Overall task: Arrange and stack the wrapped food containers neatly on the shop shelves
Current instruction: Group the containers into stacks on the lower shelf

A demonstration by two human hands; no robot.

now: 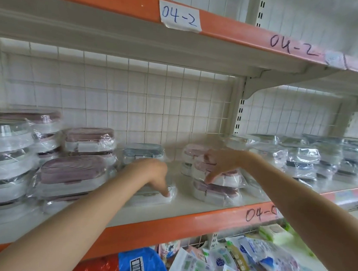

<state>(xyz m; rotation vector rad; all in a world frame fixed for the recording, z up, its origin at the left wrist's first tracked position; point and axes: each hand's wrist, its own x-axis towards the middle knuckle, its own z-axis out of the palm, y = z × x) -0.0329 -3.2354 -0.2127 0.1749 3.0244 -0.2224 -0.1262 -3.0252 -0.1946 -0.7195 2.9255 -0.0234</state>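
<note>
Wrapped food containers stand on the middle shelf (182, 200). My left hand (153, 174) arches over a low grey-lidded container (149, 196), fingertips curled down on its right end. A second grey-lidded container (143, 152) sits behind it. My right hand (219, 164) grips the upper pink-lidded container (229, 179) of a short stack, thumb down its front; the lower pink-lidded container (216, 193) lies beneath. Both hands are motion-blurred.
Purple-lidded stacks (73, 173) and a tall clear stack (5, 145) fill the shelf's left. Grey-lidded stacks (302, 161) crowd the right bay beyond the upright post (239, 118). The upper shelf (119, 4) hangs close overhead. Loose packets (229, 264) lie on the shelf below.
</note>
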